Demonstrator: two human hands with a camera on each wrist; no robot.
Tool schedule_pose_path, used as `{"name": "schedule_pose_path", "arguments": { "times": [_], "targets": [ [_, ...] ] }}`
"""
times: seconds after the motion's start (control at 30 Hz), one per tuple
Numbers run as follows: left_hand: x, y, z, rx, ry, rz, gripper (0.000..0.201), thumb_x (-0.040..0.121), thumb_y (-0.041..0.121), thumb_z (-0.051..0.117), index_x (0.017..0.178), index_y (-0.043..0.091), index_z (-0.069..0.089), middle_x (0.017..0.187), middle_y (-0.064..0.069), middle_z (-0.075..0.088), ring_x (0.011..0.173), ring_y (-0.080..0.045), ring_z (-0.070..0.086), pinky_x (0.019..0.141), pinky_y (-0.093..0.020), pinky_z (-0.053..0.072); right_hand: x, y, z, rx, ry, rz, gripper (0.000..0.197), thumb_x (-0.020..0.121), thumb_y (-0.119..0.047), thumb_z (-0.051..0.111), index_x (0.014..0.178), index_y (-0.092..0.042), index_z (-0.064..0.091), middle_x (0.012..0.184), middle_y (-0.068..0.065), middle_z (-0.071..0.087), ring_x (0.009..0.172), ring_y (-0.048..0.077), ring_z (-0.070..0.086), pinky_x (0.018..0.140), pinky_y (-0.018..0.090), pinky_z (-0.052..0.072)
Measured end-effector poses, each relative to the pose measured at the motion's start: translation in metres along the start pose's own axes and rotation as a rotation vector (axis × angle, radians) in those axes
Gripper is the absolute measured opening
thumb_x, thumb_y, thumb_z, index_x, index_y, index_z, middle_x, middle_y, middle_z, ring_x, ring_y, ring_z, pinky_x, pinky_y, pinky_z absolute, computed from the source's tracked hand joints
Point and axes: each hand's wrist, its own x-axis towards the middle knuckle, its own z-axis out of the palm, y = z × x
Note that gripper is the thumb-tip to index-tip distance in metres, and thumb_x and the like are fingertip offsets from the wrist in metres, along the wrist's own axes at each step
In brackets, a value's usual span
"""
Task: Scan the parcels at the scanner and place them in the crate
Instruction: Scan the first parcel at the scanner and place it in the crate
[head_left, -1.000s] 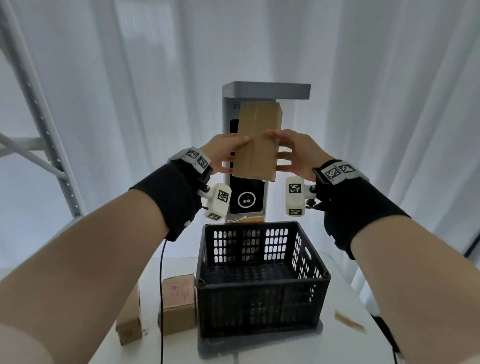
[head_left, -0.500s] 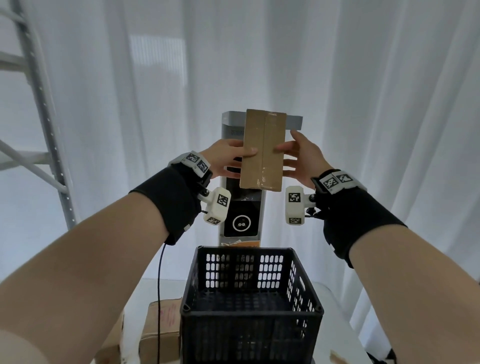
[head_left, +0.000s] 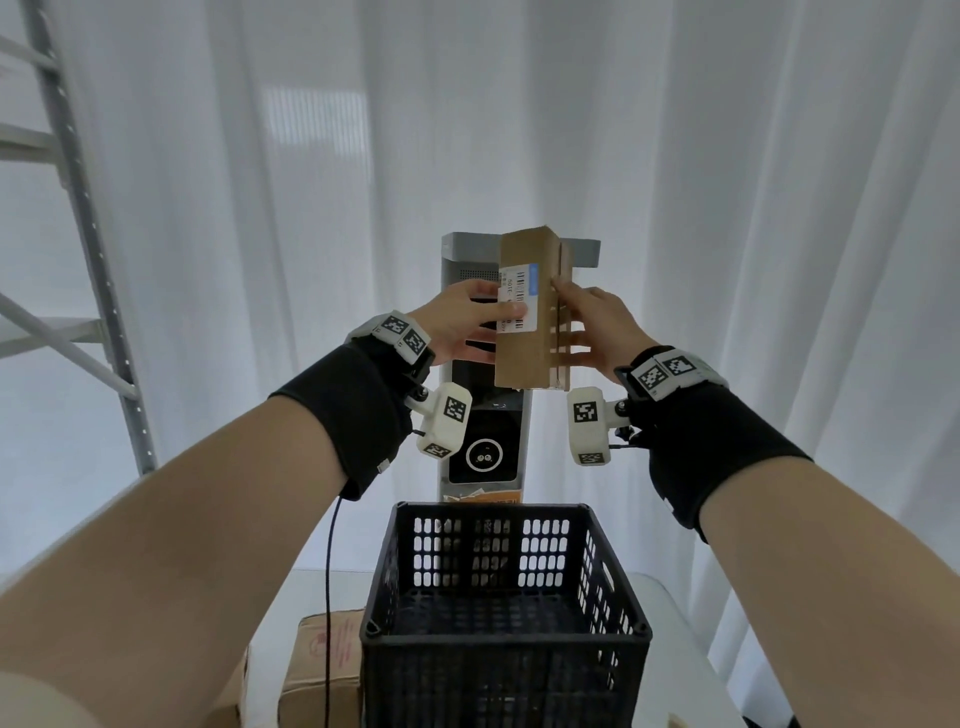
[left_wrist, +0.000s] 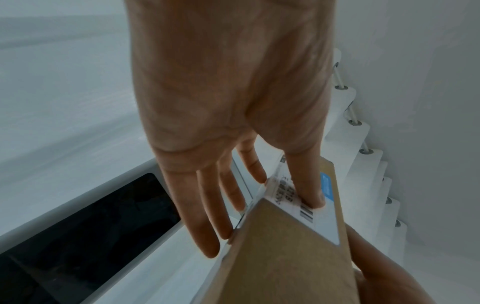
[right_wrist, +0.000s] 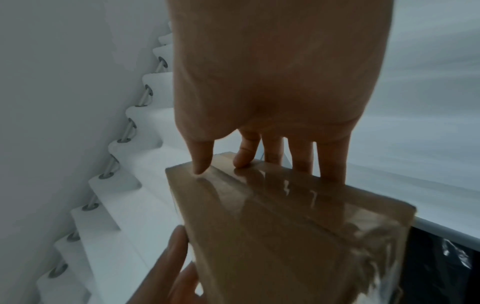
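A slim brown cardboard parcel (head_left: 527, 353) stands upright in front of the grey scanner (head_left: 483, 452), near its top hood. The parcel's white barcode label (head_left: 514, 291) faces me. My left hand (head_left: 475, 325) pinches the parcel's left side, thumb on the label (left_wrist: 309, 207) and fingers (left_wrist: 207, 226) behind. My right hand (head_left: 589, 332) grips the right, taped side (right_wrist: 285, 222), thumb in front and fingers (right_wrist: 301, 158) behind. The black slatted crate (head_left: 504, 644) sits below on the table with nothing visible in it.
Two more cardboard parcels (head_left: 324, 670) lie on the white table (head_left: 670, 618) left of the crate. A black cable (head_left: 328, 582) hangs from my left wrist. A grey metal rack (head_left: 78, 218) stands at the left, white curtains (head_left: 753, 208) behind.
Both hands have turned the parcel about its upright axis, so the labelled face now shows to me instead of the plain taped face. My view has tilted upward.
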Motion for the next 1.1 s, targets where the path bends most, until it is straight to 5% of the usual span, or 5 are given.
{"name": "schedule_pose_path", "arguments": {
  "times": [0.47,0.7,0.87,0.97,1.1],
  "targets": [
    [0.001,-0.007,0.016,0.001,-0.024,0.01,0.047,0.089,0.031,0.075,0.131,0.02,0.056,0.11,-0.003,0.072,0.1,-0.024,0.072,0.082,-0.046,0.062,-0.018,0.012,-0.011,0.085,-0.057,-0.071,0.035,0.082,-0.026,0.078,0.091,-0.021,0.044,0.106,0.007,0.071,0.088,0.022,0.069,0.071,0.039,0.06],
    [0.0,-0.011,0.016,-0.003,-0.057,0.053,0.036,0.088,0.03,0.076,0.12,0.026,0.062,0.116,-0.004,0.074,0.111,-0.027,0.07,0.092,-0.052,0.057,-0.023,0.016,-0.02,0.171,-0.086,-0.071,0.027,0.087,-0.018,0.071,0.09,-0.019,0.045,0.107,0.008,0.071,0.097,0.029,0.067,0.091,0.051,0.055],
    [-0.003,-0.016,0.014,-0.072,-0.1,0.039,0.041,0.088,0.035,0.075,0.125,0.021,0.063,0.125,-0.007,0.07,0.117,-0.032,0.066,0.095,-0.055,0.054,-0.029,0.017,-0.018,0.275,-0.129,-0.055,0.029,0.088,-0.017,0.067,0.108,-0.011,0.046,0.105,0.007,0.069,0.094,0.027,0.067,0.076,0.041,0.058],
    [-0.001,-0.021,0.014,-0.128,-0.077,0.048,0.021,0.088,0.024,0.076,0.106,0.017,0.067,0.121,-0.012,0.071,0.11,-0.034,0.069,0.092,-0.056,0.056,-0.029,0.018,-0.016,0.317,-0.146,-0.011,0.065,0.08,-0.026,0.071,0.136,-0.005,0.045,0.129,0.016,0.064,0.112,0.035,0.064,0.091,0.051,0.056],
    [0.001,-0.023,0.015,-0.101,0.013,0.067,0.023,0.084,0.012,0.08,0.079,0.018,0.058,0.103,-0.007,0.076,0.096,-0.025,0.073,0.084,-0.047,0.061,-0.03,0.019,-0.018,0.269,-0.077,-0.029,0.042,0.089,-0.012,0.061,0.131,-0.009,0.059,0.117,0.014,0.068,0.101,0.032,0.066,0.09,0.044,0.056]
  ]
}}
